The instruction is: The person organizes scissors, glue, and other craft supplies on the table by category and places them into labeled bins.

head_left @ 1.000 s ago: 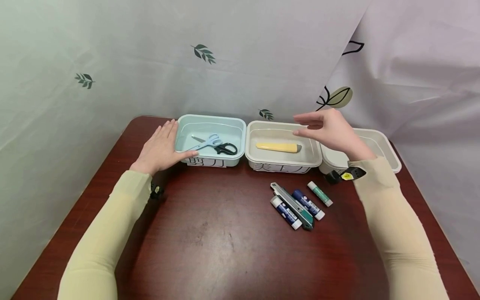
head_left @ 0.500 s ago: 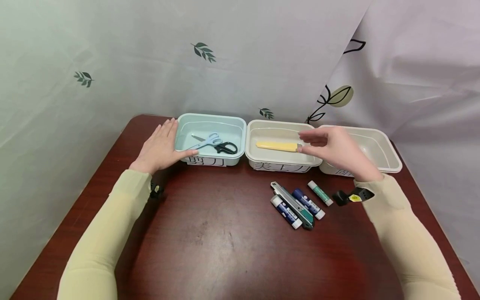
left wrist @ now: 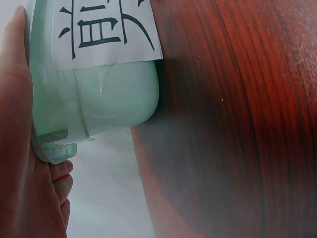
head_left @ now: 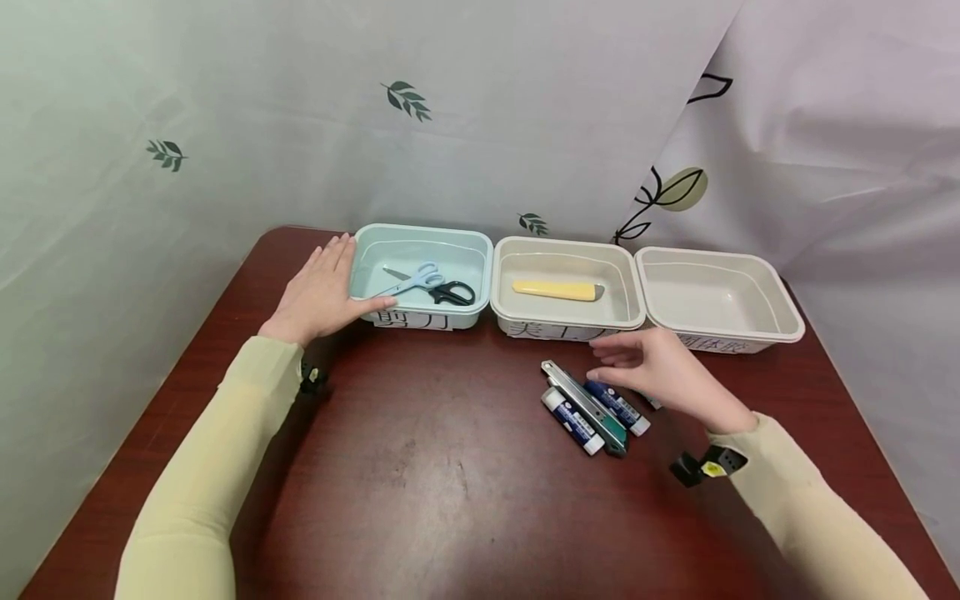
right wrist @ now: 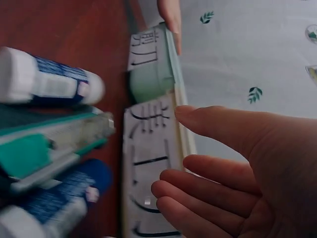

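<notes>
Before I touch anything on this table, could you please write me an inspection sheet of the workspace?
Surface: dark red-brown table, wood-grained, with some scuffs.
Job's things: blue bin with two pairs of scissors; middle beige bin with a yellow cutter; right beige bin; on the table, a silver-and-green cutter between two blue glue sticks, plus the pale end of another item, mostly hidden by the right hand.
Clutter: nothing seen.
Hands: left rests on the blue bin's near left corner; right is near the glue sticks, holding nothing.
Cables: nothing seen.
Surroundings: pale backdrop with leaf prints.
</notes>
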`<state>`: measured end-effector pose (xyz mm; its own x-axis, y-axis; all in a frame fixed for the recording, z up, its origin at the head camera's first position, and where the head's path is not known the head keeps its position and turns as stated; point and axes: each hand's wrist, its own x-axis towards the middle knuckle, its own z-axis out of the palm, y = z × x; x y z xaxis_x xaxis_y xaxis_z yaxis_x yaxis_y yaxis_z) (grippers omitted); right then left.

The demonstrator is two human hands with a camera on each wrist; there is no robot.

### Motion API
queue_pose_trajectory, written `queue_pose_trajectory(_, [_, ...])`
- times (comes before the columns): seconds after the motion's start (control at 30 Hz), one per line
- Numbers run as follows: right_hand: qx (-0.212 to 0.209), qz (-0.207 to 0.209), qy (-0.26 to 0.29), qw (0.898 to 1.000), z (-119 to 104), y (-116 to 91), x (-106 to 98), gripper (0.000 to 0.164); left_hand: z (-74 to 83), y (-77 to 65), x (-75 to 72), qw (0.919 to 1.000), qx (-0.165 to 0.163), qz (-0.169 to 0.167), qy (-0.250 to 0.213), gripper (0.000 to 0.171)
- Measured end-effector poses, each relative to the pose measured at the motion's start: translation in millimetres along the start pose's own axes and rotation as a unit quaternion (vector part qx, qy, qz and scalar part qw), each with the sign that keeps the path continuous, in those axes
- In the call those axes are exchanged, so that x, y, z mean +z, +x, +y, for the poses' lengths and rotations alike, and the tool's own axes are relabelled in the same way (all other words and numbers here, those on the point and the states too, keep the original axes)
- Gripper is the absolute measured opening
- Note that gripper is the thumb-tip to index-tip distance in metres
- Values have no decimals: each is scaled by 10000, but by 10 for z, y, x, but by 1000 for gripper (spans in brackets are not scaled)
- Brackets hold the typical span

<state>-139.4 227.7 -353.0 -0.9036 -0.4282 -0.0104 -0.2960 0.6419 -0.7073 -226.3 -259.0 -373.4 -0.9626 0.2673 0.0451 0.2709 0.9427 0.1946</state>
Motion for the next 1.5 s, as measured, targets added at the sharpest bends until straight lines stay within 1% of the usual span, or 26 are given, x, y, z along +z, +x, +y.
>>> queue_pose_trajectory(0.13, [81, 25, 78, 9999, 63, -149, 105, 46, -2, -1, 4, 10000, -8, 12, 6, 123])
queue_pose_trajectory(0.27, [138, 5, 254, 9996, 74, -280, 184, 42, -2, 1, 6, 10000, -5, 20, 21, 124])
queue_pose_trajectory(0.4, [179, 62, 473, 9987, 58, -372, 239, 40, 1, 0, 1, 10000, -13, 18, 26, 124])
queue_pose_trajectory(0.53, [209, 94, 476, 9986, 47, -423, 286, 42, 8, -1, 0, 10000, -11, 13, 30, 124])
queue_pose_trajectory(0.83, [292, 157, 201, 9992, 60, -458, 361, 41, 2, 5, 7, 10000, -12, 26, 5, 124])
queue_pose_trajectory(1.07, [241, 287, 61, 9993, 104, -453, 409, 38, -2, 4, 7, 10000, -6, 42, -20, 124])
queue_pose_trajectory(1.37, [159, 525, -398, 9977, 177, -423, 485, 38, 8, 3, 2, 10000, -9, 41, -8, 124])
queue_pose_trajectory(1.5, [30, 616, -563, 9965, 178, -403, 509, 38, 4, 3, 1, 10000, -16, 53, -2, 124])
